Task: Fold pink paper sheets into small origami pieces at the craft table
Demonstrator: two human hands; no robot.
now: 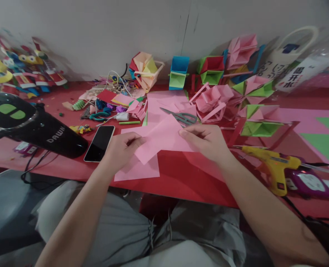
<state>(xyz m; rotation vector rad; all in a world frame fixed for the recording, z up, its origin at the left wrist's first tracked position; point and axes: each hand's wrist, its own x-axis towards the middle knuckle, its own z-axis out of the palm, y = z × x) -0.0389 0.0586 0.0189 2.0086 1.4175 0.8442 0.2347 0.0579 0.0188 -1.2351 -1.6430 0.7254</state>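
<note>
Over the near middle of the red tabletop (175, 178): a thin, square-cornered pink paper sheet (161, 137) is stretched between both hands, above other flat pink sheets (146, 171); whether it touches them cannot be told.
Left hand (122, 147): narrow, thumb and fingers pinching the sheet's left side.
Right hand (206, 140): narrow, pinching its right corner.
Step in hand: apparently holding and positioning the sheet; no finished fold shows.
Handling: the next move calls for a light, even pinch, since uneven pull could skew or crease thin paper.
Far side: grey-handled metal scissors (188, 118) lie just beyond the sheet.
Left side: a black-screened phone (99, 144) rests beside the left hand.
Right side: a yellow plastic glue gun (277, 163) lies beyond the right forearm.
</note>
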